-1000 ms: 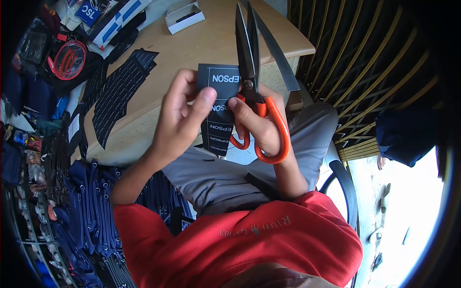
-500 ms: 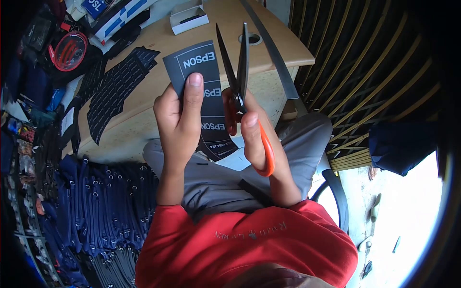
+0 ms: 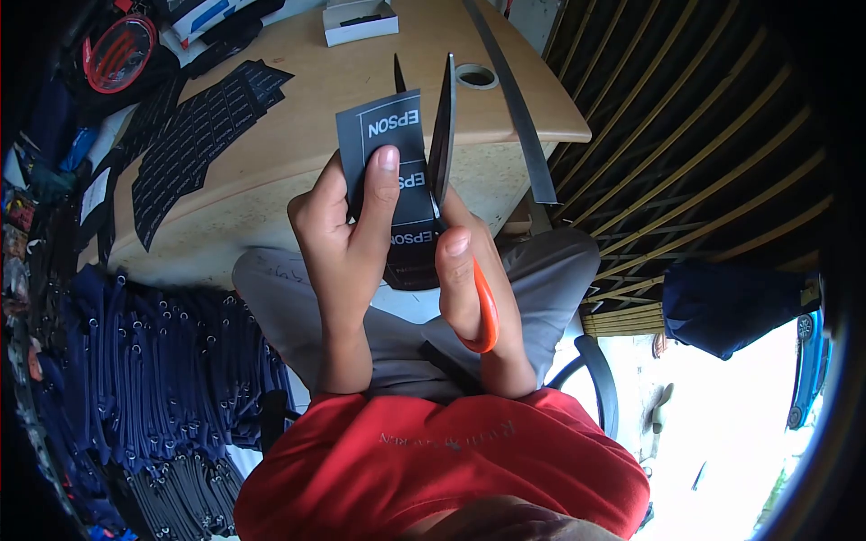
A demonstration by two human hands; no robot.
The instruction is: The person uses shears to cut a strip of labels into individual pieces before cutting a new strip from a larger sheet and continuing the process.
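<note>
My left hand [image 3: 347, 221] pinches a dark strip of printed EPSON labels [image 3: 394, 131], thumb on its front face, and holds it up before me. The lower end of the strip curls down between my hands. My right hand [image 3: 474, 279] grips large scissors [image 3: 442, 135] by their orange handle loop, thumb on top. The blades stand apart at the strip's right edge. One blade passes behind the strip, so only its tip shows above the top edge; the other rises just to the right. The fingers of my right hand are mostly hidden.
A wooden desk [image 3: 298, 117] bears printed dark sheets [image 3: 203, 135], a white box [image 3: 361, 22], a tape roll [image 3: 476, 77] and a long metal ruler-like strip [image 3: 516, 99]. Bundled navy straps [image 3: 171, 361] lie at left. A folding lattice gate [image 3: 686, 135] stands at right.
The strip has shifted right, and the scissors have moved left against it, one blade now behind the strip. The camera view has also shifted slightly.
</note>
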